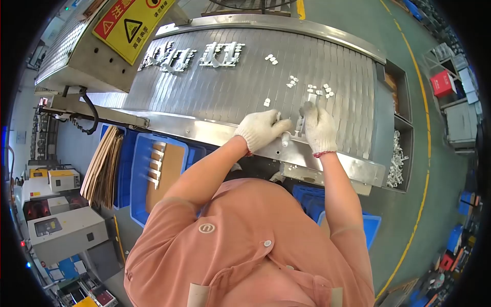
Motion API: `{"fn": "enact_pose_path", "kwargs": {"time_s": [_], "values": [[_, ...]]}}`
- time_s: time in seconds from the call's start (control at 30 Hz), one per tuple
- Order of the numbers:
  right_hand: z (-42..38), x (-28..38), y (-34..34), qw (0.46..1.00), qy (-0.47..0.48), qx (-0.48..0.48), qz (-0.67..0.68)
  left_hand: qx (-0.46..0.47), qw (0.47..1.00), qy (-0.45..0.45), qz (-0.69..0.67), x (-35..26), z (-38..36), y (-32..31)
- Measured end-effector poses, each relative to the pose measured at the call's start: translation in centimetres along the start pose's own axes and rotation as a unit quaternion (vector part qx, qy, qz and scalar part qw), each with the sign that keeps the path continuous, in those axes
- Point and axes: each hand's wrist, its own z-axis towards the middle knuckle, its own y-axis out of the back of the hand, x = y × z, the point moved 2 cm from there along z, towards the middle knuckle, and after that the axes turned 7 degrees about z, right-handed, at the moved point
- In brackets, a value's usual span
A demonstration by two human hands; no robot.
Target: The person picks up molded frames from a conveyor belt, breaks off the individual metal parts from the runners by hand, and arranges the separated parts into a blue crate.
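My left hand point(262, 131), in a white knitted glove, is closed on a silvery metal casting point(285, 139) at the near edge of the slatted metal conveyor point(245, 87). My right hand point(320, 130), gloved too, has its fingers closed around the narrow bars of the same silvery part, as far as I can tell. Its fingertips look grey and dirty. Just beyond that hand lie several small pale metal pieces point(328, 91) on the slats. Part of the casting is hidden by the gloves.
Larger branched castings point(221, 54) lie farther left on the conveyor, near a machine housing with a warning label point(133, 25). A grey bin point(399, 158) of metal scraps stands at the right end. A blue crate point(135, 176) with cardboard and parts is at my left.
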Motion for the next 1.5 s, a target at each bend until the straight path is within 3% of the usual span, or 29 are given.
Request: {"fn": "enact_pose_path", "kwargs": {"time_s": [0.17, 0.27, 0.3, 0.4, 0.43, 0.53, 0.57, 0.6, 0.63, 0.67, 0.7, 0.77, 0.83, 0.93, 1.03, 1.23, 1.33, 1.37, 1.47, 1.5], "values": [[0.8, -3.6, 1.8, 0.999, -0.007, 0.041, 0.036, 0.039, 0.999, -0.017, 0.013, -2.2, -0.3, 0.0], [-0.4, -3.6, 2.3, 0.937, -0.216, 0.131, 0.244, 0.042, 0.996, -0.058, 0.048, -2.5, -0.2, -0.5], [-0.9, -3.2, 2.7, 0.929, -0.225, 0.140, 0.257, 0.053, 0.993, -0.078, 0.075, -3.2, -0.2, 0.2], [-0.1, -2.5, 3.7, 0.966, -0.172, 0.134, 0.138, 0.064, 0.978, -0.126, 0.154, -4.2, 0.9, 1.7], [0.6, -1.1, 4.6, 0.986, 0.014, 0.092, -0.140, 0.070, 0.970, -0.144, 0.184, -4.4, 1.3, 2.0], [2.0, -2.3, 6.6, 0.943, -0.025, -0.048, -0.329, 0.095, 0.945, -0.141, 0.279, -4.5, 1.9, 2.8], [2.8, -6.4, 8.9, 0.970, -0.124, -0.067, -0.200, 0.104, 0.932, -0.143, 0.315, -3.4, 1.6, 3.5], [1.4, -7.1, 10.9, 0.970, -0.200, -0.124, -0.054, 0.045, 0.947, -0.178, 0.264, -0.8, 1.1, 4.0], [0.0, -7.8, 12.8, 0.940, -0.257, -0.203, 0.091, 0.034, 0.979, -0.096, 0.175, 1.9, 1.7, 4.2], [-2.8, -4.9, 14.2, 0.877, -0.278, -0.313, 0.236, 0.008, 0.997, -0.016, 0.078, 4.6, 2.1, 4.4], [-5.6, -7.6, 15.9, 0.869, -0.262, -0.355, 0.223, -0.016, 0.998, 0.061, 0.009, 9.7, 4.3, 2.9], [-12.2, -7.8, 16.6, 0.821, -0.252, -0.426, 0.283, -0.002, 0.987, 0.139, -0.076, 9.6, 4.7, 4.1], [-19.2, -12.2, 16.6, 0.768, -0.252, -0.512, 0.290, -0.112, 0.993, 0.043, -0.013, 15.4, 8.5, 0.8], [-29.1, -10.5, 13.9, 0.669, -0.279, -0.581, 0.369, 0.036, 0.984, 0.056, -0.162, 15.5, 12.9, -1.7], [-37.2, -9.1, 11.1, 0.584, -0.287, -0.664, 0.367, 0.069, 0.974, 0.055, -0.208, 7.9, 15.4, -3.1], [-50.8, -13.4, 6.7, 0.517, -0.398, -0.699, 0.291, 0.207, 0.939, 0.013, -0.275, -0.6, 24.9, -8.8], [-53.4, -14.6, 6.7, 0.519, -0.508, -0.645, 0.238, 0.010, 0.991, -0.090, -0.103, -2.0, 25.1, -9.5], [-55.7, -17.1, 6.7, 0.531, -0.544, -0.617, 0.204, 0.025, 0.993, -0.100, -0.051, -1.9, 24.4, -9.0], [-59.5, -23.1, 7.3, 0.560, -0.560, -0.592, 0.150, -0.070, 0.990, -0.105, 0.057, -0.7, 20.0, -8.3], [-60.2, -24.7, 7.9, 0.562, -0.582, -0.573, 0.132, -0.047, 0.992, -0.094, 0.076, -1.3, 17.4, -8.2]]}}
